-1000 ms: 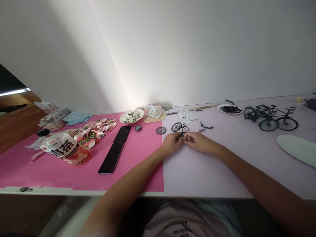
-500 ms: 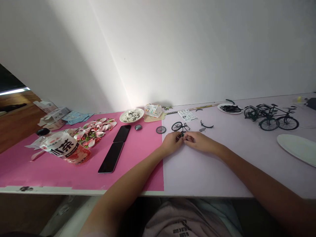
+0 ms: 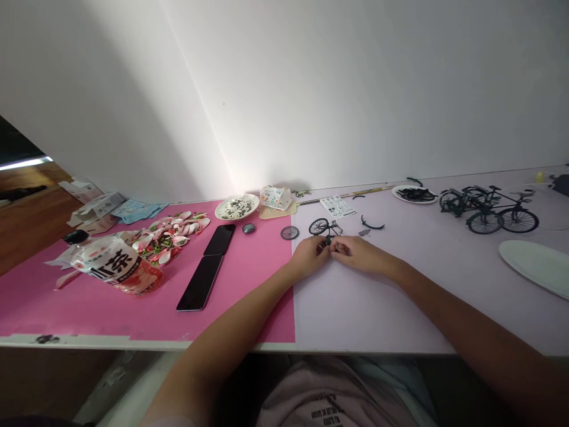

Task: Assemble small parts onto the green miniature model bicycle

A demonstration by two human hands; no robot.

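Note:
Both my hands meet over a small dark model bicycle (image 3: 318, 226), partly built, with one spoked wheel showing at its far end. My left hand (image 3: 309, 254) is closed on its near part, fingers pinched together. My right hand (image 3: 349, 252) pinches the same spot from the right; the fingers hide what exactly lies between them. A loose spoked wheel (image 3: 290, 233) lies flat to the left, by the pink edge. Beyond my right hand rest a curved black strip (image 3: 372, 223) and a small grey piece (image 3: 363, 233).
Finished model bicycles (image 3: 502, 216) stand at right, near a white plate (image 3: 540, 267). Behind are a plate of black parts (image 3: 415, 194) and a printed sheet (image 3: 338, 207). On the pink side lie two phones (image 3: 201, 283), a drink bottle (image 3: 115, 265) and a plate of white bits (image 3: 237, 207).
Almost nothing differs. My fingers shift very slightly at the model bicycle, and the view tilts a touch; the objects on the table stay where they were.

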